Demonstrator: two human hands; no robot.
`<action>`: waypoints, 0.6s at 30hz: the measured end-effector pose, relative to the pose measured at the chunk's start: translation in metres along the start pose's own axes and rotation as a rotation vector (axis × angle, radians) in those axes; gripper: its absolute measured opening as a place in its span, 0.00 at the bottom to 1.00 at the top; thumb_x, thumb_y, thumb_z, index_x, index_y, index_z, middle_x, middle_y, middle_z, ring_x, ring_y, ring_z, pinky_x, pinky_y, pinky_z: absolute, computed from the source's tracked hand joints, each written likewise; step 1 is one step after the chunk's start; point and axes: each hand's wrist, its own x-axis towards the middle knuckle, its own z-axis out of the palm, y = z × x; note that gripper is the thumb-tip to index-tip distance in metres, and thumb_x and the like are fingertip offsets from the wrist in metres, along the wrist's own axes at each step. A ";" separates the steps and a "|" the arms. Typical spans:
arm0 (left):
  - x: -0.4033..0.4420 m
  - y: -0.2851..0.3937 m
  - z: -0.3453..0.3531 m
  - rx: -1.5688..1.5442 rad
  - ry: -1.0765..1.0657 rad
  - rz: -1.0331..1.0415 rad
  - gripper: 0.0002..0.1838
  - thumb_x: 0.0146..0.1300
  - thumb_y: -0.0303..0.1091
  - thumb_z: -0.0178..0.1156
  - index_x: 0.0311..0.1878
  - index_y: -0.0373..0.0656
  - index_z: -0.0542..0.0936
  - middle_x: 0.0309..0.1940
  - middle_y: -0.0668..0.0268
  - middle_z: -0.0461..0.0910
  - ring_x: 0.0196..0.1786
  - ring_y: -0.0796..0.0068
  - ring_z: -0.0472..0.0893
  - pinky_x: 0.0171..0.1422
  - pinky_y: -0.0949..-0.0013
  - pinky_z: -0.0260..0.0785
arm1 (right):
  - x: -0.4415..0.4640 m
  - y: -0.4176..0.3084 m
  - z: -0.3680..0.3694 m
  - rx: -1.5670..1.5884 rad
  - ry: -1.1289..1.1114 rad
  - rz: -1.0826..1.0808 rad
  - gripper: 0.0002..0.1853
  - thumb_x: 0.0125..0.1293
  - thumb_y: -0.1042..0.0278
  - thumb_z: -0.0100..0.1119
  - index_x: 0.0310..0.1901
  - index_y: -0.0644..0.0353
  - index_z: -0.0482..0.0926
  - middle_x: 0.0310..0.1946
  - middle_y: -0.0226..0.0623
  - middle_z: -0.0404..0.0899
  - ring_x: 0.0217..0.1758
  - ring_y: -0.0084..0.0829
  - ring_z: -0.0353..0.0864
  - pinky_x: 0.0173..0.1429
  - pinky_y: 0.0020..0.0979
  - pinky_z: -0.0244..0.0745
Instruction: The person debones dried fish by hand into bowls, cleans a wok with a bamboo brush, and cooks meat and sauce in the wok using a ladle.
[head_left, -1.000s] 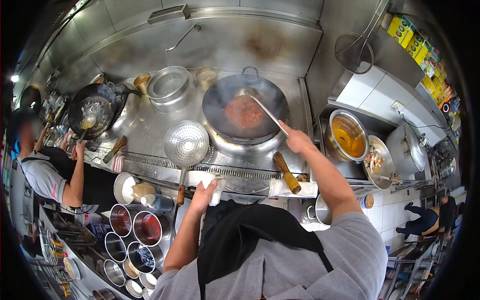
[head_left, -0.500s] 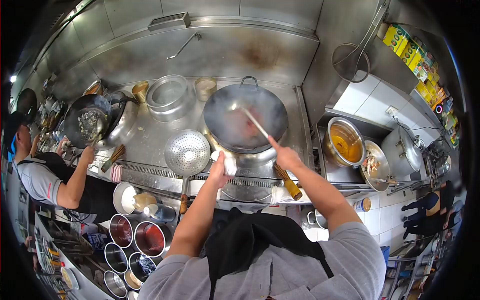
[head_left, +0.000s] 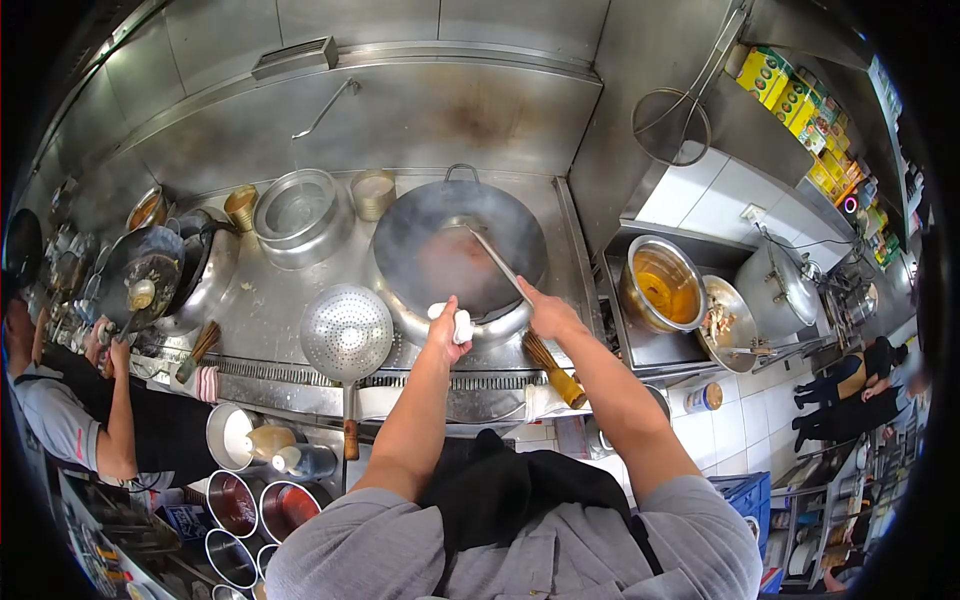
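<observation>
A dark wok (head_left: pixel 400 225) sits on the stove burner, its loop handle at the far side. Steam rises from it and blurs a reddish mass of food (head_left: pixel 455 262) inside. My right hand (head_left: pixel 550 310) is closed round the handle of a ladle (head_left: pixel 497 257), whose head dips into the wok and is partly hidden by steam. At the near rim, my left hand (head_left: pixel 447 332) grips a folded white cloth (head_left: pixel 463 325) against the wok's edge. Left of that hand, a perforated strainer (head_left: pixel 347 333) lies with its wooden handle toward me.
A metal pot (head_left: pixel 297 220) and a tin can (head_left: pixel 373 195) stand behind left. A bamboo brush (head_left: pixel 555 372) lies by my right forearm. Bowls of yellow liquid (head_left: pixel 660 290) and food scraps (head_left: pixel 722 320) sit right. A co-worker (head_left: pixel 75 420) handles another wok (head_left: pixel 140 280) at left.
The view has shifted, so the stove appears further left. My hands keep their grips while the ladle stays in the steaming wok. The co-worker's wok and ladle have moved.
</observation>
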 end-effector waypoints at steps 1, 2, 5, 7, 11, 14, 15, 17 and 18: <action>0.002 0.002 -0.001 -0.030 0.009 -0.029 0.19 0.65 0.64 0.58 0.34 0.59 0.74 0.21 0.78 0.74 0.23 0.76 0.73 0.25 0.67 0.59 | -0.013 -0.002 -0.003 0.025 0.010 0.001 0.47 0.62 0.77 0.46 0.77 0.25 0.41 0.51 0.55 0.81 0.55 0.52 0.81 0.61 0.49 0.74; 0.002 0.001 -0.002 -0.025 0.008 -0.041 0.19 0.65 0.64 0.58 0.34 0.59 0.74 0.21 0.78 0.74 0.23 0.76 0.73 0.25 0.67 0.59 | -0.028 -0.002 -0.002 0.052 0.017 0.005 0.46 0.62 0.77 0.46 0.77 0.26 0.41 0.49 0.55 0.82 0.54 0.53 0.82 0.60 0.50 0.74; 0.017 0.000 -0.005 -0.035 -0.012 0.002 0.12 0.65 0.52 0.61 0.37 0.57 0.75 0.23 0.76 0.75 0.23 0.76 0.74 0.23 0.69 0.61 | -0.056 -0.008 0.022 0.064 0.006 0.057 0.44 0.62 0.77 0.44 0.77 0.28 0.45 0.49 0.56 0.81 0.52 0.57 0.81 0.59 0.50 0.73; 0.013 -0.001 -0.005 0.044 0.022 0.002 0.11 0.65 0.50 0.60 0.36 0.56 0.76 0.23 0.75 0.76 0.22 0.76 0.74 0.22 0.69 0.61 | -0.035 0.016 0.040 0.066 0.014 0.000 0.45 0.62 0.76 0.45 0.77 0.28 0.43 0.48 0.60 0.80 0.51 0.58 0.81 0.58 0.51 0.73; 0.013 0.005 -0.010 0.264 0.009 -0.009 0.10 0.65 0.50 0.56 0.37 0.56 0.76 0.22 0.71 0.79 0.21 0.73 0.76 0.23 0.67 0.61 | -0.071 0.013 0.003 0.126 0.003 -0.051 0.45 0.62 0.75 0.45 0.77 0.27 0.42 0.50 0.63 0.79 0.51 0.57 0.81 0.57 0.51 0.73; 0.027 -0.001 -0.013 0.328 0.046 0.012 0.13 0.66 0.52 0.53 0.36 0.55 0.77 0.22 0.69 0.80 0.21 0.71 0.77 0.22 0.66 0.63 | -0.096 0.006 -0.005 0.081 -0.115 0.068 0.46 0.62 0.76 0.45 0.77 0.25 0.41 0.54 0.63 0.77 0.54 0.55 0.80 0.58 0.51 0.73; 0.027 -0.001 -0.013 0.325 0.046 0.008 0.13 0.66 0.52 0.53 0.36 0.55 0.77 0.22 0.69 0.80 0.21 0.71 0.77 0.22 0.66 0.63 | -0.089 0.017 0.012 0.051 -0.130 0.025 0.46 0.62 0.76 0.46 0.77 0.25 0.41 0.53 0.63 0.77 0.54 0.55 0.80 0.58 0.51 0.73; 0.025 -0.004 -0.011 0.354 0.069 0.034 0.14 0.66 0.53 0.53 0.37 0.54 0.77 0.23 0.68 0.81 0.21 0.70 0.78 0.22 0.66 0.63 | -0.074 0.035 0.035 0.015 -0.146 -0.031 0.47 0.62 0.76 0.47 0.77 0.26 0.40 0.53 0.63 0.77 0.53 0.55 0.80 0.58 0.51 0.73; 0.023 -0.007 -0.013 0.360 0.072 0.028 0.14 0.66 0.53 0.53 0.37 0.54 0.77 0.23 0.68 0.81 0.21 0.70 0.78 0.22 0.66 0.63 | -0.076 0.041 0.035 0.022 -0.151 -0.028 0.47 0.62 0.76 0.47 0.77 0.26 0.40 0.53 0.63 0.77 0.53 0.55 0.80 0.58 0.51 0.73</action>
